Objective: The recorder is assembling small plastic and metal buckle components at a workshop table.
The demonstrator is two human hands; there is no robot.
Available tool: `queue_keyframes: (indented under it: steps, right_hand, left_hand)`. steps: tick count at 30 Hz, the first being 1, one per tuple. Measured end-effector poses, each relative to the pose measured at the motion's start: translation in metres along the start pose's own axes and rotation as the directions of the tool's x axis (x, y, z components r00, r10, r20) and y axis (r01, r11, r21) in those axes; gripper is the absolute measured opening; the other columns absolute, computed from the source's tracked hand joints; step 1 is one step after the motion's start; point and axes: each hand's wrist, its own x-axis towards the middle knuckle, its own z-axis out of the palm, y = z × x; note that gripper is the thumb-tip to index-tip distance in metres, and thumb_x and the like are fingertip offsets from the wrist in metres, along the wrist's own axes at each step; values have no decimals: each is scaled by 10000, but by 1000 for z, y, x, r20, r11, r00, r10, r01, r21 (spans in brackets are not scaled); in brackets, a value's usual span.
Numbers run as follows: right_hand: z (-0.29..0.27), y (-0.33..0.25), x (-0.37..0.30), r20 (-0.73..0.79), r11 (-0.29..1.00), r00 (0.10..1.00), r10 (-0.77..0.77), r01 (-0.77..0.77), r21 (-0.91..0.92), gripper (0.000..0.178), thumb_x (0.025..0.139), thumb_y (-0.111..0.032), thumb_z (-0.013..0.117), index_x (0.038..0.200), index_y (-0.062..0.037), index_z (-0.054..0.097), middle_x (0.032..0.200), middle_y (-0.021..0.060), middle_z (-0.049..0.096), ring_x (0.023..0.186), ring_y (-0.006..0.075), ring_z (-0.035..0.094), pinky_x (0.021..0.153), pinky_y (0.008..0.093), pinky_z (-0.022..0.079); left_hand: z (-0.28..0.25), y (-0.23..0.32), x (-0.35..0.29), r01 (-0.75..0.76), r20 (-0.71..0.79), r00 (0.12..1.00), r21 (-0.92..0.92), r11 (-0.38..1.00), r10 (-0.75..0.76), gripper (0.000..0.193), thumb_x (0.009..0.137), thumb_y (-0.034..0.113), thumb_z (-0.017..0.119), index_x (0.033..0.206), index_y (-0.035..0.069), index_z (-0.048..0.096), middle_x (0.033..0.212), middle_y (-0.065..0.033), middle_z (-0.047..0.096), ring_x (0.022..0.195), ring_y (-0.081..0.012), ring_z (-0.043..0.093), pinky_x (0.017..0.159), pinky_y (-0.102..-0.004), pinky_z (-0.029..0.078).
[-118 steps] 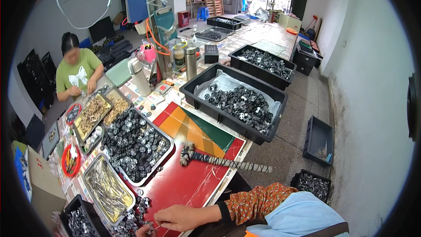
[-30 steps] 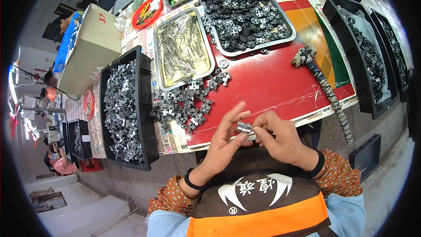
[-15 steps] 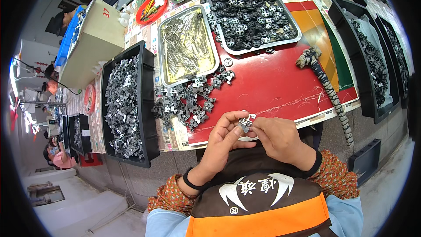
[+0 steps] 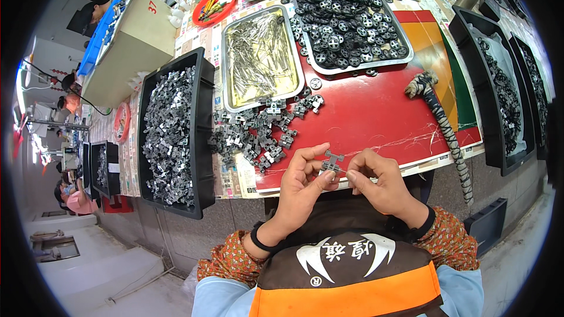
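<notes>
A small grey cross-shaped metal part [image 4: 332, 161] sits pinched between the fingertips of both hands, just above the near edge of the red mat [image 4: 376, 117]. My left hand [image 4: 302, 185] grips it from the left and below. My right hand [image 4: 379, 179] grips it from the right. A loose heap of the same grey metal parts [image 4: 258, 132] lies on the table just beyond my left hand.
A black bin of grey metal parts [image 4: 173, 132] stands at left. Behind the heap are a steel tray of thin metal pins [image 4: 261, 58] and a tray of black round wheels [image 4: 346, 14]. A striped toy tail [image 4: 443, 126] lies at right, beside black bins [image 4: 499, 82].
The view has tilted down from the far workbench to my hands. Within the last second both hands have kept hold of the small part, turning it between the fingertips.
</notes>
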Motion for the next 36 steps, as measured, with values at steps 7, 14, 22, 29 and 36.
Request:
queue_keyframes:
  steps: [7,14,22,29,36]
  right_hand:
    - [8,-1,-3,48,928,969,243,-247,279,114,1036,-108,640,985,-17,594,744,32,653,585,75,644,491,218,513]
    - [6,8,0,158,832,950,270,-313,458,158,1044,-150,661,1002,-11,597,716,51,668,525,100,653,447,229,524]
    - [9,1,11,145,855,939,312,-344,389,168,1037,-152,677,1000,-4,608,732,64,690,555,116,678,502,236,558]
    - [2,-20,52,168,967,960,222,-239,88,159,1046,-171,666,1002,-30,607,733,28,672,602,79,665,522,222,541]
    - [-41,-22,138,-39,560,944,-327,161,-813,94,948,-144,658,977,-56,644,887,148,682,844,400,684,713,500,521]
  left_hand:
    - [2,-9,-8,19,37,999,63,998,-22,471,1045,9,606,1488,44,447,1139,-87,689,968,-88,674,838,-245,593]
    - [1,-9,-12,16,38,999,72,997,-19,473,1048,20,608,1495,54,458,1142,-75,685,976,-86,671,835,-240,590]
    - [-5,-7,-5,112,-28,993,-115,987,-116,512,1035,95,650,1508,77,456,1136,-56,672,1026,-121,681,858,-280,625]
    - [-24,0,-1,133,-101,981,-261,956,-165,418,1034,65,651,1421,61,494,1122,-75,703,1018,-159,724,827,-294,646]
    - [-46,1,-3,31,-247,963,-299,954,-109,311,1024,61,666,1290,54,506,1094,-93,715,1027,-200,739,788,-303,654]
